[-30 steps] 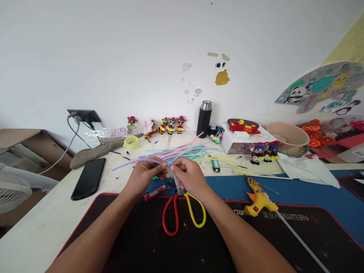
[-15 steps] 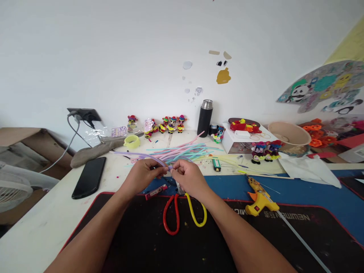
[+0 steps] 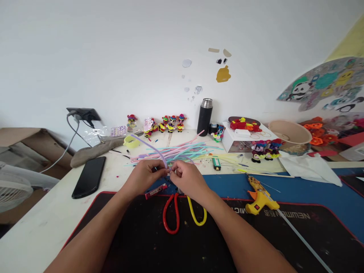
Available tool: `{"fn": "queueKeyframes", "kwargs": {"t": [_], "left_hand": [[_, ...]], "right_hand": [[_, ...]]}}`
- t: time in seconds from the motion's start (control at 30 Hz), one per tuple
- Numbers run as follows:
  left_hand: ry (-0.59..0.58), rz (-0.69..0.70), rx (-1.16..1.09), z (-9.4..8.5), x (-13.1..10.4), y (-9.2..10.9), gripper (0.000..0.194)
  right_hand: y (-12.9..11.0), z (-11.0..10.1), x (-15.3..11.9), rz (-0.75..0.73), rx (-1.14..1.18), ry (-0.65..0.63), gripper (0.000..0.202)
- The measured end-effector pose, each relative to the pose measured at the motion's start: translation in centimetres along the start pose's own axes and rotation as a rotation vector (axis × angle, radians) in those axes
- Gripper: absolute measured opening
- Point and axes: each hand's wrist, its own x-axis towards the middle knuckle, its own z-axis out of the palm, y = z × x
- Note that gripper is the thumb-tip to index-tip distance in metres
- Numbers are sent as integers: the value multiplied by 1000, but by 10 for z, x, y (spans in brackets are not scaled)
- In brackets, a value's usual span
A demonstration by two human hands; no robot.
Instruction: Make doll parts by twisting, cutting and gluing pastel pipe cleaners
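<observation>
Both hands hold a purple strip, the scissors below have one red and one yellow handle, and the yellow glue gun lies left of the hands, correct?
Not quite: the head view shows the yellow glue gun to the right of the left hand and right hand. The rest stands: both hold a purple strip, and the scissors below have one red and one yellow handle.

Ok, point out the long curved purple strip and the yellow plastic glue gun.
Long curved purple strip (image 3: 156, 148), head view: its raised length.
Yellow plastic glue gun (image 3: 262, 200), head view: middle of its body.

The right hand (image 3: 188, 179) partly hides the purple stem (image 3: 153, 145).
</observation>
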Motion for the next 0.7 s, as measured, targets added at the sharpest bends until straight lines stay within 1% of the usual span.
{"fn": "queueKeyframes", "kwargs": {"t": [0.1,0.23,0.33,0.4,0.5,0.6,0.7], "left_hand": [[67,-61,-262,10,0,0,30],[185,-179,-657,29,1,4,38],[234,-252,-834,41,1,6,41],[233,-271,-871,45,0,6,39],[211,-264,-826,44,0,4,38],[166,-257,-750,35,1,3,40],[125,-242,-675,21,4,0,38]], "right_hand": [[0,0,0,67,155,38,6],[1,2,1,134,411,24,11],[3,4,2,158,501,32,16],[3,5,2,162,492,49,15],[4,5,2,153,449,60,13],[3,2,2,145,404,53,11],[1,0,1,125,346,40,11]]}}
